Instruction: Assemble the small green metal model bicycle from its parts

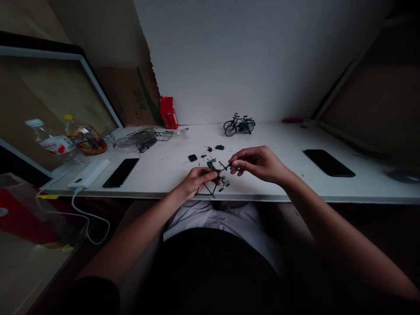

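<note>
The thumb and fingers of the left hand [198, 180] pinch a dark green, thin-barred miniature bicycle frame [209, 190], held low over the front edge of the table, while the right thumb and forefinger grip a slim dark rod [224, 168] whose far end meets the held work; whether that rod is a tool or a part, I cannot tell. The right hand [254, 162] has its other fingers loosely curled. The frame looks light and stiff, probably fragile at its narrow struts — best taken where several bars meet, away from the small silvery fittings [224, 183] at its side. Just beyond lie two flat dark green panels, one squarish [192, 158] and one oblong [219, 148], with at least three smaller dark bits [210, 149] too fine to count surely. Farther back on the white tabletop [272, 140] stand dark, spoke-wheeled miniature bicycles [240, 125] — apparently two, overlapping. Outward again: one crumpled clear plastic wrapping [141, 139], one red cardboard box [169, 113], two black slab phones, left [121, 173] and right [329, 163], one white cabled power bank [88, 174], and two clear plastic bottles, one white-capped [57, 142], one yellow-capped [87, 138].
</note>
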`<state>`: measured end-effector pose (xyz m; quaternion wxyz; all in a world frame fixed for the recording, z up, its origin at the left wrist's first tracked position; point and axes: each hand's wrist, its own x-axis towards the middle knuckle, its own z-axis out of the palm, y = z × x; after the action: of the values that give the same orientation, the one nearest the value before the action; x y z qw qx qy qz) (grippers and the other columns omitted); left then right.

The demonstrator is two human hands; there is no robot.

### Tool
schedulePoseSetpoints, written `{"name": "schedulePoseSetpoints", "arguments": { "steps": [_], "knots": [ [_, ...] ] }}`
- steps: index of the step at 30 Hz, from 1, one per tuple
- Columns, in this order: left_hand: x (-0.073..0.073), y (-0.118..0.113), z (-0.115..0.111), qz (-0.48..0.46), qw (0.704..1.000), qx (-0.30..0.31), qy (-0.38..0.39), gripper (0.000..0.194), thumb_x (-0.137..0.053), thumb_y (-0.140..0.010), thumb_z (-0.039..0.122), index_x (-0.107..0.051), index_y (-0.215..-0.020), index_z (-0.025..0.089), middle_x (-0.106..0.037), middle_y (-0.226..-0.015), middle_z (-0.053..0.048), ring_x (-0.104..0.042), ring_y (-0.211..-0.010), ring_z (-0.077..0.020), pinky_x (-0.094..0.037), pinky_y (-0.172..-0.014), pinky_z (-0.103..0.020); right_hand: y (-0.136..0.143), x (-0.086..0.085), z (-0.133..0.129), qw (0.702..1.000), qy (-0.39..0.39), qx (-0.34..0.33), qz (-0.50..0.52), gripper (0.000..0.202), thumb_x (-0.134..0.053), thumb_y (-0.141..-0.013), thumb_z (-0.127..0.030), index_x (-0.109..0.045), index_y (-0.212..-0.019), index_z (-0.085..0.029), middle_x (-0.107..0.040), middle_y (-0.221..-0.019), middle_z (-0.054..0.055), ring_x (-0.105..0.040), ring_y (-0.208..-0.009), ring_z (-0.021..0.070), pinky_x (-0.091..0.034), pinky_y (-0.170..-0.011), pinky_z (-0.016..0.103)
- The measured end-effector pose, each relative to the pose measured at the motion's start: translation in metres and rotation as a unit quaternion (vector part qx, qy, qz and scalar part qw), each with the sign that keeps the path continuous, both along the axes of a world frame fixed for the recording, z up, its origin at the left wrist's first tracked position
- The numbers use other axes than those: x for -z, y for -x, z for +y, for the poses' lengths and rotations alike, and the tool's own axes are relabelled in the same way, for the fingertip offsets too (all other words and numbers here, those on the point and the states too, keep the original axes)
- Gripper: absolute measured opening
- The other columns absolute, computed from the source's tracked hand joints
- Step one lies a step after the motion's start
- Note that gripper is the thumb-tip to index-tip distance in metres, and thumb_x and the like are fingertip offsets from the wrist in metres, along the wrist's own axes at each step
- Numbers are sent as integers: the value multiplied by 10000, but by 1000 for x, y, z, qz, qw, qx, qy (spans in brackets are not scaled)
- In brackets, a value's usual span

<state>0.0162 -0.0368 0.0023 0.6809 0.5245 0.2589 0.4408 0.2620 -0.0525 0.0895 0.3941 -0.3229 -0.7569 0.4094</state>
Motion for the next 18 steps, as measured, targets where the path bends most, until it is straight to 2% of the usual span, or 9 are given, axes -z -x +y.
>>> {"name": "schedulePoseSetpoints", "arguments": {
  "steps": [18],
  "knots": [
    [0, 0, 0, -9, 1000, 7, 0, 293, -915, -760, 389, -787, -854, 143, -788, -853, -67, -732, -771, -170, -559, -838, -310, -1, -7, -5, 999, -10, 5, -39, 449, -754, -898, -587, -798, -1003, -152, -793, -852, 97, -747, -766, 200, -643, -702, 366]
  ]
}}
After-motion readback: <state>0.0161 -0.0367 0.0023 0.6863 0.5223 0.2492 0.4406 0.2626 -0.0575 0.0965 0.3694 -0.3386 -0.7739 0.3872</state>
